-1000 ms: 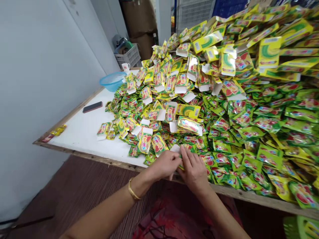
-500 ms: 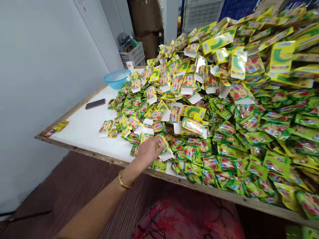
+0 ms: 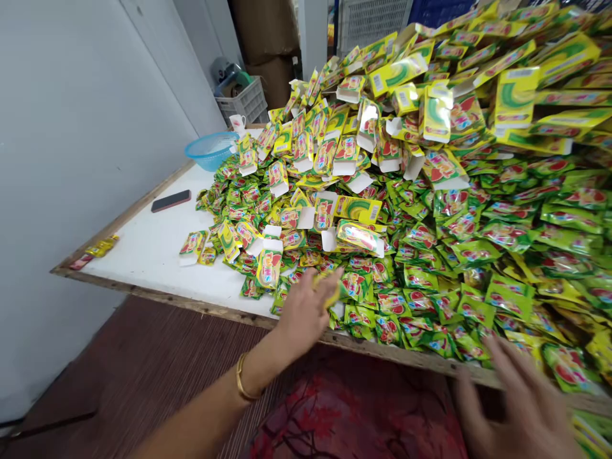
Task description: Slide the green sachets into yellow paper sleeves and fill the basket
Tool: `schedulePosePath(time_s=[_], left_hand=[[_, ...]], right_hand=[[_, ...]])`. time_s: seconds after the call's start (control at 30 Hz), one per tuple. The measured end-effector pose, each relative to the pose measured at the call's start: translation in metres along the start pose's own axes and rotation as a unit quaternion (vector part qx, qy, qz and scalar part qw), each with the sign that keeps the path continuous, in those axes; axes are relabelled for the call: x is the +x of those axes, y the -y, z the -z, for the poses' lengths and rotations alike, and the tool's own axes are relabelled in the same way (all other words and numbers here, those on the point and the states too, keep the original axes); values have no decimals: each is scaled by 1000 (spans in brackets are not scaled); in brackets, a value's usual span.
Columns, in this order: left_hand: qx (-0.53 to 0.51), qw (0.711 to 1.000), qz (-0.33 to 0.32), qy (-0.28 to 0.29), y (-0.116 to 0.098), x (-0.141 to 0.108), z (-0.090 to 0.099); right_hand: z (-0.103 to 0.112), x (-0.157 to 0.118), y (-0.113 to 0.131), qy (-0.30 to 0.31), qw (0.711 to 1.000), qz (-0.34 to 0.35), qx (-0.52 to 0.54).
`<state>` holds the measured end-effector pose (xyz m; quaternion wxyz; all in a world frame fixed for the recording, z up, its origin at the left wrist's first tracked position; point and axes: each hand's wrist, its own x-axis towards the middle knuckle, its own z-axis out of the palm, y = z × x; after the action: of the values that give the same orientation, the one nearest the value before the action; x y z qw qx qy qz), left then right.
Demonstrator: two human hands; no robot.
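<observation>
My left hand [image 3: 302, 313], a gold bangle at its wrist, is closed round a small yellow-and-green carton [image 3: 333, 292], mostly hidden by the fingers. It is above the front edge of the table, by the loose green sachets [image 3: 359, 317]. My right hand [image 3: 521, 401] is at the lower right, slightly blurred, fingers apart and nothing visible in them, over the front edge near more sachets. Just left of the held carton, an open-flapped carton [image 3: 269, 268] rests on the pile.
A large heap of yellow cartons [image 3: 396, 73] rises at the back. On the white table [image 3: 143, 255] are a phone [image 3: 171, 201], a blue basket [image 3: 210, 153], a white cup [image 3: 238, 123] and yellow sachets [image 3: 101, 246]. A wooden rim [image 3: 191, 306] edges the table.
My left hand has picked a carton off the pile and moved right and toward me with it. My right hand has come into view at the lower right.
</observation>
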<state>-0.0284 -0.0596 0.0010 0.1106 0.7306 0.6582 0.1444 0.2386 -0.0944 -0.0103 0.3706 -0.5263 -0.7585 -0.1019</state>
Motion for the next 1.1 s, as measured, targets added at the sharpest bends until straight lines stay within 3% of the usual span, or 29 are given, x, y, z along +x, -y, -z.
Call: schedulePosePath(time_s=[0.1, 0.13, 0.2, 0.3, 0.4, 0.5, 0.67, 0.83, 0.93, 1.1], left_hand=[[-86, 989, -118, 10, -8, 4, -5], [-93, 989, -115, -2, -5, 10, -6], [-52, 997, -49, -30, 8, 28, -6], [77, 996, 43, -11, 37, 54, -5], [148, 988, 26, 24, 55, 68, -3], [171, 984, 33, 35, 59, 72, -2], [163, 987, 6, -9, 55, 73, -1], [154, 987, 32, -42, 49, 73, -1], [170, 985, 19, -20, 46, 73, -6], [191, 980, 55, 19, 47, 76, -4]], right_hand=[[-34, 20, 35, 54, 995, 85, 28], [-44, 26, 44, 84, 989, 115, 34], [-60, 33, 54, 141, 978, 149, 27], [-78, 34, 53, 204, 967, 149, 21], [-91, 31, 47, 228, 965, 125, 33], [-98, 30, 44, 227, 967, 105, 53], [-101, 30, 41, 225, 967, 81, 90], [-102, 27, 39, 227, 967, 69, 97], [-102, 27, 40, 227, 967, 64, 94], [-101, 25, 41, 222, 968, 61, 97]])
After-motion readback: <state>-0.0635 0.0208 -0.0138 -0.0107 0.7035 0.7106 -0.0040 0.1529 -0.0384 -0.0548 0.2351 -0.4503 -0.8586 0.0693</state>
